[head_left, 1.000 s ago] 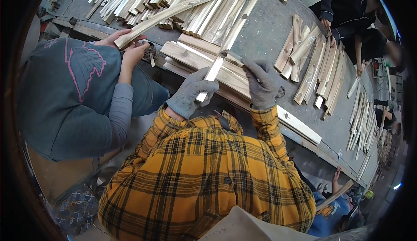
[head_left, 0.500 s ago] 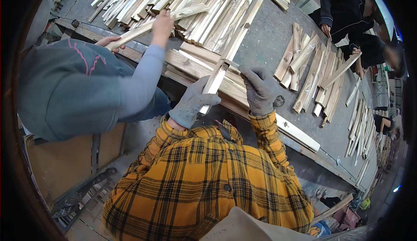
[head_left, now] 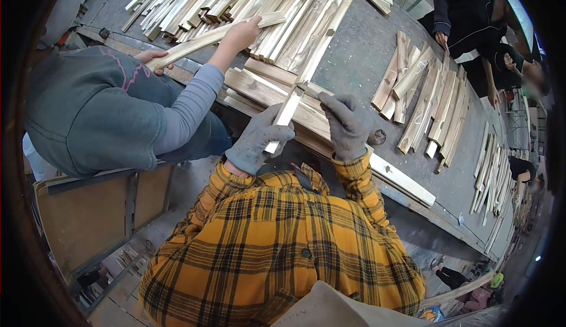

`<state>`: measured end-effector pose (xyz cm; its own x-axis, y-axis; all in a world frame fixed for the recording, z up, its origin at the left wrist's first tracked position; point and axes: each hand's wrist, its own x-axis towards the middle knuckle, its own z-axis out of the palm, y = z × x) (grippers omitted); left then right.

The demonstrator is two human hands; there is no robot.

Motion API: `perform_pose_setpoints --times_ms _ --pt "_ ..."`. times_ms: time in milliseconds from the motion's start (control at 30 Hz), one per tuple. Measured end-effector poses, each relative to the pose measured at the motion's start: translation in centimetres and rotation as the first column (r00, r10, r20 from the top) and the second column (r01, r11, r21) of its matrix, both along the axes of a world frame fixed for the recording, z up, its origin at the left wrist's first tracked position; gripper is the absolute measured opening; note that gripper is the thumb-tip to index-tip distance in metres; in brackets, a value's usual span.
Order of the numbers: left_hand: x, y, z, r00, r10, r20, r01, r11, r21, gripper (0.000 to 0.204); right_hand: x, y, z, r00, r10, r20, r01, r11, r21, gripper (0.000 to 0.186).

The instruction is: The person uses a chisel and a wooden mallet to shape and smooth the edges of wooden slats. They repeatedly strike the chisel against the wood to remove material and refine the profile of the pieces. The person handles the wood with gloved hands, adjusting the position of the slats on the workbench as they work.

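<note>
I am operating from the head view. The left hand (head_left: 254, 141) is covering part of the wooden strip (head_left: 286, 112) in its grasp. A narrow item (head_left: 314, 89) near the right hand's (head_left: 346, 125) fingertips is showing too small for me to identify, and I am failing to resolve whether those fingers are gripping it. The upper edge is cutting off the strip pile (head_left: 218, 10). The lower edge is cropping the plaid shirt (head_left: 283, 250) and beige cloth (head_left: 327, 309). Blur is obscuring a far-right head (head_left: 533, 77).
</note>
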<state>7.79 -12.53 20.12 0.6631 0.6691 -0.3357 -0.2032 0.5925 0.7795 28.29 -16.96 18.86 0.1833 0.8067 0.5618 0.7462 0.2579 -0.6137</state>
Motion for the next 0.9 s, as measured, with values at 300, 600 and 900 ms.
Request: perform_pose_setpoints --times_ms 300,600,900 --pt "0.1 -0.1 0.3 0.999 -0.010 0.040 0.013 0.998 -0.059 0.058 -0.4 0.3 -0.4 0.998 -0.010 -0.056 0.015 0.996 0.089 0.030" --pt "0.0 -0.3 -0.5 0.961 -0.008 0.277 0.083 0.962 -0.261 0.057 0.2 0.0 -3.2 0.934 -0.014 -0.357 0.031 0.999 0.040 0.028" --pt "0.9 -0.2 -0.9 0.970 0.011 0.245 0.053 0.966 -0.251 0.058 -0.5 -0.4 -1.8 0.961 0.026 -0.275 -0.013 0.999 0.047 0.027"
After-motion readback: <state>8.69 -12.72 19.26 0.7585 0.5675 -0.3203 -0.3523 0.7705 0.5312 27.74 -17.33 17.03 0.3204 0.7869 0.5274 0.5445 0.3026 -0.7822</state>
